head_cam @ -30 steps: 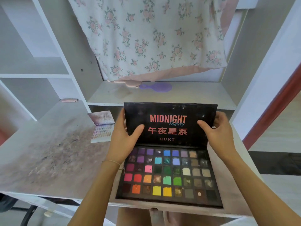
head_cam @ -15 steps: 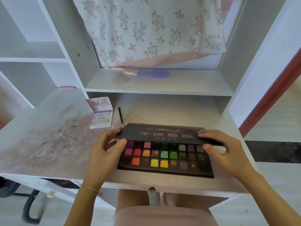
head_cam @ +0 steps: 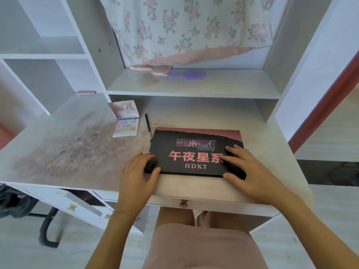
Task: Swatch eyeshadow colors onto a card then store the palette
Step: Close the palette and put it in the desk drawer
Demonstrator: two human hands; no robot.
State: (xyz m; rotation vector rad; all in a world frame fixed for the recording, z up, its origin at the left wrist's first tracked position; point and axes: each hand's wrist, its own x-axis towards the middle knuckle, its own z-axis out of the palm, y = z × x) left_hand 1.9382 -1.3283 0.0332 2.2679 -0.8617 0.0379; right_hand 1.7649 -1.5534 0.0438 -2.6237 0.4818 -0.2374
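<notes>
- Palette [head_cam: 196,152] lies closed on the bench [head_cam: 77,152], near its front edge.
- Left hand [head_cam: 138,177] grips its left corner; right hand [head_cam: 250,171] rests flat, fingers [head_cam: 233,149] spread.
- We judge it stiff, light, smooth; hold both short ends.

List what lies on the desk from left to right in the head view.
small open palette → black brush → left hand → closed Midnight palette → right hand
</notes>
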